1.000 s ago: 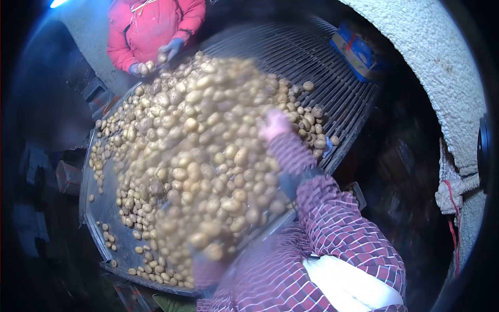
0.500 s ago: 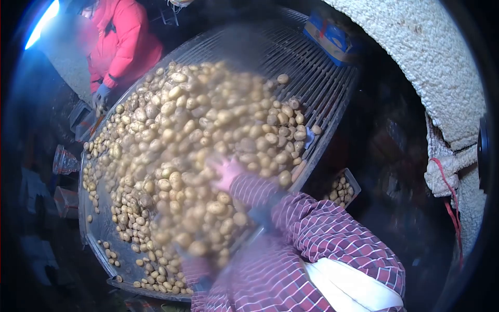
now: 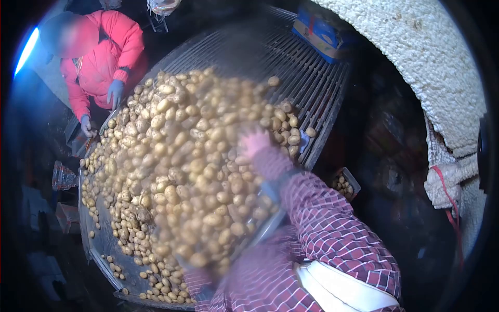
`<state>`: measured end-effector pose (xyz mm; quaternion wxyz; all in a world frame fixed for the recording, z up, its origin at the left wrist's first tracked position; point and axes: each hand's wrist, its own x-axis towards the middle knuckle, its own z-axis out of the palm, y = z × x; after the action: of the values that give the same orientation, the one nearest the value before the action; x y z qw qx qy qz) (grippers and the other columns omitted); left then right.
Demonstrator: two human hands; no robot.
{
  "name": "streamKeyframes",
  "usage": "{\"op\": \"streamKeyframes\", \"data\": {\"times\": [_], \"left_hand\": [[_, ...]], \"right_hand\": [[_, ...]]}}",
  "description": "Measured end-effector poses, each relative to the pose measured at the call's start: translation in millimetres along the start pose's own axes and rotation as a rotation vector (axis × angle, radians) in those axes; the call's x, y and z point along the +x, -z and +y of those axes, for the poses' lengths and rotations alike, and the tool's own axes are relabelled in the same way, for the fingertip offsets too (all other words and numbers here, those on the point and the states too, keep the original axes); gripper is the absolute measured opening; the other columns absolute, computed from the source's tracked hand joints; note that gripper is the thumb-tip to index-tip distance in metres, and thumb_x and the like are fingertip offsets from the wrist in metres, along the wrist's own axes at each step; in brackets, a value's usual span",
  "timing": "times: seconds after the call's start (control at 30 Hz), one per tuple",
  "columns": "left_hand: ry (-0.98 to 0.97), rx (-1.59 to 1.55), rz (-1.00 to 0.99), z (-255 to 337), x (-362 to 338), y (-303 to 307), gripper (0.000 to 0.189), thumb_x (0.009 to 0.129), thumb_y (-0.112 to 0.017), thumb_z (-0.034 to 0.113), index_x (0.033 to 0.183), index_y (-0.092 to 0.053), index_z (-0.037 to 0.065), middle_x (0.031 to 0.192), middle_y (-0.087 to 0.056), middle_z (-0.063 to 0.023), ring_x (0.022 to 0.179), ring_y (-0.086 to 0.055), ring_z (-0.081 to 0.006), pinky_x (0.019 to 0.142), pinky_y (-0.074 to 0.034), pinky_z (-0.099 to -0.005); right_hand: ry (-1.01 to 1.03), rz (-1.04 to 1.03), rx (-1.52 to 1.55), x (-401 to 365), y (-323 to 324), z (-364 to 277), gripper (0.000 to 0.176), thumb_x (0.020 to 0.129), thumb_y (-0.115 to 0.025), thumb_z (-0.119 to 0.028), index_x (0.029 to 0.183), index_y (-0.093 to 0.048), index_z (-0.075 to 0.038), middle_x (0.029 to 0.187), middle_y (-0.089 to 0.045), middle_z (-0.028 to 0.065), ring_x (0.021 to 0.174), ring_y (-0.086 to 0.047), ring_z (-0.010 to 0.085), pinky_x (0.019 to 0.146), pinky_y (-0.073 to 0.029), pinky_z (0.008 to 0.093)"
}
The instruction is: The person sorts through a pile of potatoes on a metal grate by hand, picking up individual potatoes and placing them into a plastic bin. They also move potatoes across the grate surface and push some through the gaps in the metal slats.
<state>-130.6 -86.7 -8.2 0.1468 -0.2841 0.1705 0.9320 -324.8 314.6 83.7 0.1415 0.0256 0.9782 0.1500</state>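
A large heap of potatoes covers much of a slatted metal table. My right hand, in a plaid sleeve, is over the right side of the heap; its fingers look spread, though blurred. Low on the heap's near side is my left hand, mostly hidden by blur and sleeve, its fingers not readable. Beneath my right forearm, a clear-edged container shows at the near edge of the table, beside potatoes.
A person in a red jacket with gloved hands stands at the far left edge. A blue box rests on the slats at the back. A small bin of potatoes is right of the table. White textured padding curves along the right.
My right hand has moved right and up across the heap. My left hand stays low. The person in red has come further into view, with both gloved hands showing.
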Motion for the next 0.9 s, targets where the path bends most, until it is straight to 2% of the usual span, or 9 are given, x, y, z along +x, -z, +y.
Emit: {"op": "streamKeyframes", "data": {"times": [0.07, 0.17, 0.3, 0.33, 0.53, 0.67, 0.77, 0.8, 0.9], "left_hand": [[0.0, 0.005, 0.01, 1.4, 2.3, -0.9, 0.083, 0.088, -0.051, 0.067, 0.142, -0.04, 0.006, 0.143, -0.042, -0.0199, 0.125, -0.046, -0.0409, 0.099, -0.046, -0.0544], [-0.012, -0.001, 0.01, 1.5, 3.7, -2.8, 0.083, 0.088, -0.051, 0.067, 0.142, -0.04, 0.006, 0.143, -0.042, -0.0202, 0.125, -0.047, -0.0412, 0.099, -0.046, -0.0545], [-0.019, -0.017, 0.024, -0.4, 2.4, -1.3, 0.083, 0.087, -0.051, 0.067, 0.142, -0.04, 0.006, 0.142, -0.042, -0.0206, 0.124, -0.047, -0.0416, 0.098, -0.047, -0.0547], [-0.023, -0.019, 0.028, 0.7, 1.3, -0.1, 0.083, 0.087, -0.051, 0.067, 0.142, -0.04, 0.006, 0.142, -0.042, -0.0208, 0.124, -0.047, -0.0417, 0.098, -0.047, -0.0547], [-0.034, -0.058, 0.046, 2.6, 6.6, -2.0, 0.083, 0.087, -0.051, 0.068, 0.142, -0.04, 0.006, 0.141, -0.043, -0.0214, 0.123, -0.048, -0.0422, 0.097, -0.048, -0.055], [-0.047, -0.066, 0.062, 4.8, 1.5, -0.7, 0.083, 0.087, -0.051, 0.068, 0.142, -0.039, 0.006, 0.141, -0.043, -0.0218, 0.122, -0.048, -0.0426, 0.096, -0.048, -0.0551], [-0.062, -0.068, 0.075, 9.3, -5.3, 1.6, 0.084, 0.087, -0.051, 0.068, 0.142, -0.039, 0.006, 0.141, -0.043, -0.0221, 0.122, -0.048, -0.0429, 0.095, -0.049, -0.0552], [-0.068, -0.072, 0.079, 10.5, -8.1, 2.7, 0.084, 0.087, -0.051, 0.068, 0.142, -0.039, 0.006, 0.14, -0.043, -0.0222, 0.122, -0.048, -0.043, 0.095, -0.049, -0.0553], [-0.081, -0.087, 0.099, 11.3, -11.0, 7.0, 0.084, 0.087, -0.051, 0.068, 0.142, -0.039, 0.006, 0.14, -0.044, -0.0226, 0.121, -0.049, -0.0433, 0.094, -0.049, -0.0554]], "right_hand": [[-0.208, 0.013, 0.339, 35.4, -7.6, 7.8, 0.056, 0.09, -0.055, -0.049, 0.142, -0.044, -0.032, 0.153, -0.033, 0.0015, 0.142, -0.026, 0.0338, 0.11, -0.032, 0.0535], [-0.247, 0.0, 0.262, 65.5, -11.5, 20.0, 0.058, 0.088, -0.058, -0.046, 0.143, -0.044, -0.031, 0.153, -0.032, 0.001, 0.144, -0.021, 0.0379, 0.11, -0.032, 0.0553], [-0.333, -0.159, 0.271, 74.4, 21.9, 14.3, 0.047, 0.095, -0.053, -0.037, 0.141, -0.049, -0.032, 0.153, -0.031, 0.0026, 0.145, -0.018, 0.0366, 0.11, -0.031, 0.0572], [-0.277, -0.192, 0.22, 64.4, 40.5, 13.4, 0.045, 0.096, -0.053, -0.032, 0.14, -0.051, -0.023, 0.149, -0.039, 0.0066, 0.142, -0.03, 0.031, 0.11, -0.035, 0.0517], [0.174, -0.349, 0.508, 108.9, 55.6, 15.2, 0.046, 0.095, -0.054, -0.03, 0.139, -0.051, -0.015, 0.145, -0.046, 0.0095, 0.135, -0.042, 0.0269, 0.11, -0.039, 0.0455], [0.221, 0.082, 0.809, 148.8, 96.6, -26.3, 0.051, 0.093, -0.057, -0.034, 0.137, -0.052, -0.008, 0.14, -0.052, 0.0132, 0.126, -0.052, 0.026, 0.109, -0.041, 0.0392], [0.098, 0.149, 0.856, 195.0, 77.5, -71.2, 0.057, 0.091, -0.059, -0.04, 0.137, -0.051, -0.007, 0.139, -0.052, 0.0144, 0.126, -0.051, 0.0285, 0.109, -0.041, 0.0401], [0.007, 0.184, 0.976, 208.3, 68.0, -83.2, 0.059, 0.088, -0.061, -0.051, 0.128, -0.061, -0.008, 0.134, -0.056, 0.0184, 0.122, -0.055, 0.034, 0.106, -0.042, 0.0454], [0.459, -0.074, 0.327, 183.4, 119.1, -67.8, 0.066, 0.088, -0.051, -0.062, 0.128, -0.061, -0.011, 0.133, -0.058, 0.0166, 0.121, -0.055, 0.0323, 0.107, -0.042, 0.044]]}}
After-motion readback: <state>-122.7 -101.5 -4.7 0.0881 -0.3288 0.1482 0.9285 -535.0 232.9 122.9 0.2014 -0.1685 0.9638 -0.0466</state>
